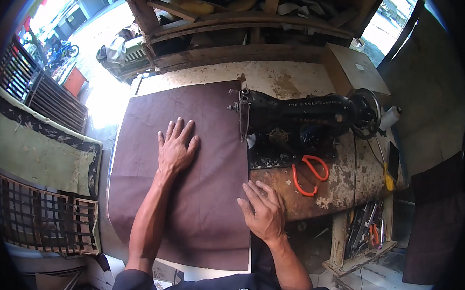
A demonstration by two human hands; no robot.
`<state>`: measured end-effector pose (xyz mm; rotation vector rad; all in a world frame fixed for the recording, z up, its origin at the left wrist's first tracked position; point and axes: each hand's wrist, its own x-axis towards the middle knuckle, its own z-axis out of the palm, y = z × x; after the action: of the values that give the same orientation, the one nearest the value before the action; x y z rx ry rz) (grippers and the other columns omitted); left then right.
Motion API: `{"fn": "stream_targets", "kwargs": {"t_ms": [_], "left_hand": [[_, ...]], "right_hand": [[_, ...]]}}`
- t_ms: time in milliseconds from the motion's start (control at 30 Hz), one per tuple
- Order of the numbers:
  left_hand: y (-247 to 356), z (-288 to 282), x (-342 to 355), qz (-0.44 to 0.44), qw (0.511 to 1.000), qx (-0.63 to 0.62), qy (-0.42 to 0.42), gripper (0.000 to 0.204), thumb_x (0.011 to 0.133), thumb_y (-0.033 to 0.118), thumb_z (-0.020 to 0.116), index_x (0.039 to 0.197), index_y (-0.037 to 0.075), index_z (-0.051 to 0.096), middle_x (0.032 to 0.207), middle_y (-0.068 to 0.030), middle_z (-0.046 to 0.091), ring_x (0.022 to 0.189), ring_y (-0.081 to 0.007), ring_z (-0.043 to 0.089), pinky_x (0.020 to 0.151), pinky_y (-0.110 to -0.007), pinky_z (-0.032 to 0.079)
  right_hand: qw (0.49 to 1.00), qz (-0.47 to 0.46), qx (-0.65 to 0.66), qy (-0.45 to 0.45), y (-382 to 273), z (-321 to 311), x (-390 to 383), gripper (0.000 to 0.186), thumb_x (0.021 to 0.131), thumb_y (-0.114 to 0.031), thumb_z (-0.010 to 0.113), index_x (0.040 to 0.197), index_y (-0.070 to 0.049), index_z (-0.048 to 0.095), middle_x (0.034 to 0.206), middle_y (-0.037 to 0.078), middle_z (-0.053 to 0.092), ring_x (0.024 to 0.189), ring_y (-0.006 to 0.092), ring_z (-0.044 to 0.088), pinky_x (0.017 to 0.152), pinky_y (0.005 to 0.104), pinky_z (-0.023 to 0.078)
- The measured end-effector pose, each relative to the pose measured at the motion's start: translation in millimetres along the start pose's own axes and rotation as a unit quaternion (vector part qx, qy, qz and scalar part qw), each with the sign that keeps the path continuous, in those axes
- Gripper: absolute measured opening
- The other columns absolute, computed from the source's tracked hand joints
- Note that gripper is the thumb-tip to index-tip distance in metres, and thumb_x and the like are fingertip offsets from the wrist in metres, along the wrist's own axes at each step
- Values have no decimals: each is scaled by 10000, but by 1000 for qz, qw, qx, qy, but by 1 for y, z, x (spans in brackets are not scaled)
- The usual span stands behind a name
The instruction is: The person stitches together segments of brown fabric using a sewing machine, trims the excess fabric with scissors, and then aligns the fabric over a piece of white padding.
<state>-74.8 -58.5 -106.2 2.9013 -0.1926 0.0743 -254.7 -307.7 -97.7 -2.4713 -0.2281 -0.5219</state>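
Note:
A large sheet of dark maroon-brown fabric [209, 206] lies spread over the left part of the worktable, its right edge running up to the needle of a black sewing machine [296, 114]. Flat on the middle of this fabric rests my left hand [175, 147], fingers spread. My right hand [265, 211] is at the fabric's right edge, near the table's front, with its fingers loosely stretched and nothing seen in it. Some pale lining or backing shows along the fabric's lower edge. Orange-handled scissors [304, 178] lie in front of the machine, their blades not clearly visible.
A cardboard box [357, 72] stands behind the machine. On the worn tabletop [339, 186], a yellow-handled screwdriver [388, 177] and a dark phone-like object [393, 160] lie at right. Below hangs an open tool drawer [366, 228]. Slatted frames [43, 209] stand left; wooden shelving [248, 29] is beyond.

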Motion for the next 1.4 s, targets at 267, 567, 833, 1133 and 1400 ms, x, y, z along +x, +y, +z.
{"fn": "stream_targets", "kwargs": {"t_ms": [267,567,833,1133,1400], "left_hand": [[-3,2,21,-2,1000,-3,13,596,1028,453,499,1561,190,457,1668,-139,337,1560,-365,253,1243,-637,143],[76,-15,-61,243,967,-10,-73,632,1032,450,532,1589,176,410,1676,-128,321,1565,-357,241,1258,-609,113],[67,-3,-45,243,968,-22,-65,644,1033,486,499,1604,208,390,1686,-104,303,1576,-343,214,1265,-588,96],[69,1,-32,209,976,3,-53,645,1028,466,517,1604,207,386,1683,-105,309,1574,-344,218,1260,-608,104],[79,3,-61,231,970,-28,-64,671,1020,500,505,1604,191,387,1681,-101,319,1577,-330,217,1257,-613,89]], "right_hand": [[1000,-4,-4,1,-2,1,0,341,949,-319,704,1191,-86,763,1206,69,755,1178,251,639,966,386,500],[1000,2,-30,-10,0,0,0,354,947,-305,708,1219,-82,751,1260,96,730,1168,263,636,962,399,496],[1000,-10,-24,-8,0,0,2,359,943,-300,711,1219,-75,750,1263,104,729,1168,267,636,958,402,494],[999,-17,-27,-18,-2,-1,1,362,941,-303,716,1225,-82,749,1263,102,728,1168,265,637,947,401,497],[999,-6,-26,-24,0,1,3,369,941,-291,713,1237,-72,744,1286,104,718,1174,277,635,965,409,496]]}}
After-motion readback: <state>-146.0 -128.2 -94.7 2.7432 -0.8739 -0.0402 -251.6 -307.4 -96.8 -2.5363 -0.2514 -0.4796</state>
